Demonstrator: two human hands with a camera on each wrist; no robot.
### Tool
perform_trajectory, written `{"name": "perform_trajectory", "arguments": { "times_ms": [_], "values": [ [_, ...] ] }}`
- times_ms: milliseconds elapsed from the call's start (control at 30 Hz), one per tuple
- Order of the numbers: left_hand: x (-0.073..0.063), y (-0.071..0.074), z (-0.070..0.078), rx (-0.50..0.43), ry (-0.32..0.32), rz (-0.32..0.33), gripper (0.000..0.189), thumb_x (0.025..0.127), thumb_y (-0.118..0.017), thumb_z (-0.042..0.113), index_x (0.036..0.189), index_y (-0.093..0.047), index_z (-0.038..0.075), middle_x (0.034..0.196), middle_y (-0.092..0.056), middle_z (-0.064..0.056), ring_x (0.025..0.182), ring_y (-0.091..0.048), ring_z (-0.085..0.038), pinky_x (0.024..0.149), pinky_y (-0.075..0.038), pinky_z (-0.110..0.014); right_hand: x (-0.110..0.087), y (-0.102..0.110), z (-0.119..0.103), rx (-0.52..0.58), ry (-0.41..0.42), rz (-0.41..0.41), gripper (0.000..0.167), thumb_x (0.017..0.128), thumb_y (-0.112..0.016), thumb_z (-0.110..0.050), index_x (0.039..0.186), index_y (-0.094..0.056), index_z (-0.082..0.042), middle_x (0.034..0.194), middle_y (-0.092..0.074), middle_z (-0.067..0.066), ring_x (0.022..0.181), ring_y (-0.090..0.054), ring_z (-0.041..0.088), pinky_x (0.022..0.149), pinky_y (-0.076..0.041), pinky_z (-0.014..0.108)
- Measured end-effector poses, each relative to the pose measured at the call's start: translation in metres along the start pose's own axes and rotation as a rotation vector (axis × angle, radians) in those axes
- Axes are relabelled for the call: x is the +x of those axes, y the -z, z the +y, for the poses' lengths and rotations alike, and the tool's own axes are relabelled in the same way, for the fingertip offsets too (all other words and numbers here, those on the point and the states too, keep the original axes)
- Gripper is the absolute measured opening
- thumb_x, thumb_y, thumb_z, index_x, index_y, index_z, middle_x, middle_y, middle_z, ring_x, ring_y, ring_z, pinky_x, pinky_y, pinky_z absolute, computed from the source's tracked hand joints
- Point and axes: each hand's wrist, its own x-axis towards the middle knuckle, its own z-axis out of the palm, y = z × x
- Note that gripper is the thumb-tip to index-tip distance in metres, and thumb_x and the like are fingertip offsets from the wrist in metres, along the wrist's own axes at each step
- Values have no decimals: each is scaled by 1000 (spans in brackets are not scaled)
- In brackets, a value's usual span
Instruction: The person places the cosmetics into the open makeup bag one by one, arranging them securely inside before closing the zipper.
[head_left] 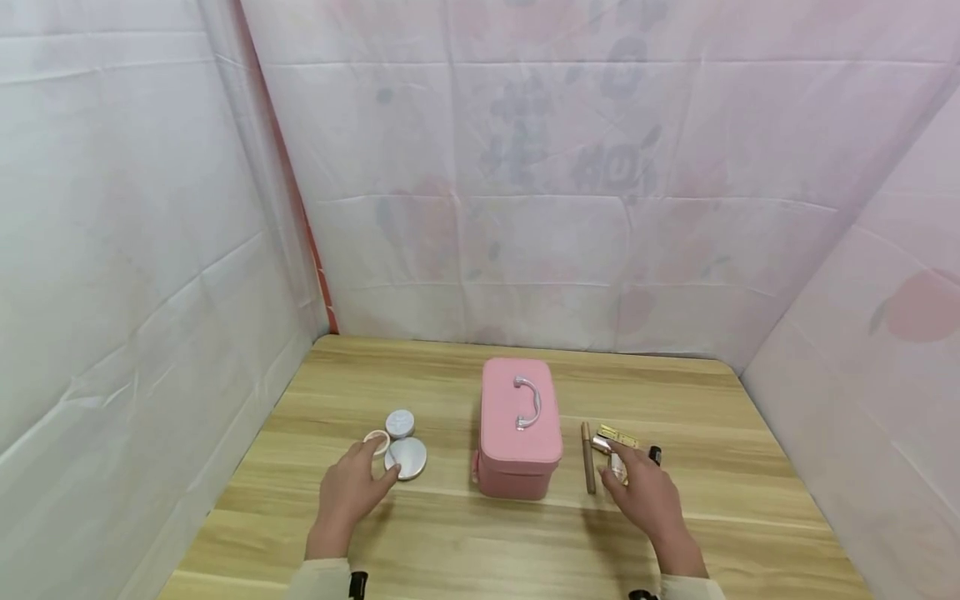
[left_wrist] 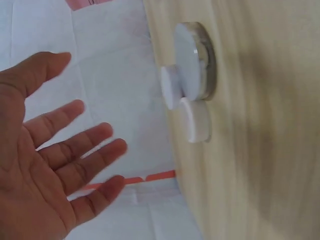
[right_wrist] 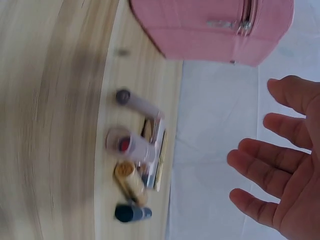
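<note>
My left hand (head_left: pixel 352 487) hovers above the left part of the table, fingers spread and holding nothing. Just beyond its fingertips lie a round silver-white compact (head_left: pixel 409 461), a small white lidded jar (head_left: pixel 401 422) and a cream-rimmed round item (head_left: pixel 368 437). On the other side, my right hand (head_left: pixel 648 493) is also empty, its fingers apart over a group of cosmetics. That group has a slim brown-gold tube (head_left: pixel 588 458), a flat gold-edged case (head_left: pixel 619 436), a clear tube with a red core (right_wrist: pixel 131 145), a gold tube (right_wrist: pixel 131 181) and a dark-capped item (right_wrist: pixel 131 213).
Between the two hands stands a closed pink vanity case (head_left: pixel 519 417) with a silver handle (head_left: pixel 531 402) on its lid. The wooden table (head_left: pixel 420 542) meets pale hanging sheets (head_left: pixel 555 250) at the back and both sides.
</note>
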Motion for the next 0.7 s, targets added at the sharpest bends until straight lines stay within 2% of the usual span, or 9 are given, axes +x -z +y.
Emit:
{"name": "perform_trajectory", "arguments": {
  "times_ms": [167, 367, 533, 700],
  "values": [
    [-2, -9, -5, -110, 28, 16, 57, 72, -76, 32, 120, -60, 7, 110, -61, -15, 89, -60, -39, 66, -48, -50, 1, -9, -10, 94, 24, 79, 48, 79, -73, -16, 121, -56, 3, 113, -58, 26, 99, -56, 44, 78, -44, 56],
    [-3, -21, -12, -221, 30, 24, 60, 72, -77, 28, 122, -57, 3, 119, -58, -17, 106, -54, -39, 82, -44, -52, 1, -20, -22, 203, 31, 112, 52, 79, -74, -15, 123, -53, 2, 117, -57, 23, 105, -53, 42, 82, -42, 56],
    [-5, -29, -19, -281, 9, 43, 61, 71, -78, 26, 122, -57, 1, 120, -58, -17, 108, -53, -39, 85, -42, -53, 2, -27, -31, 309, 80, 165, 56, 76, -75, -10, 124, -52, 4, 121, -55, 24, 110, -50, 42, 86, -39, 57],
    [-4, -38, -26, -352, -8, 65, 62, 67, -81, 22, 121, -58, 0, 117, -59, -18, 106, -54, -37, 86, -42, -52, 3, -33, -40, 366, 93, 191, 61, 74, -77, -10, 126, -50, 5, 130, -47, 25, 117, -44, 43, 91, -34, 58]
  ]
}}
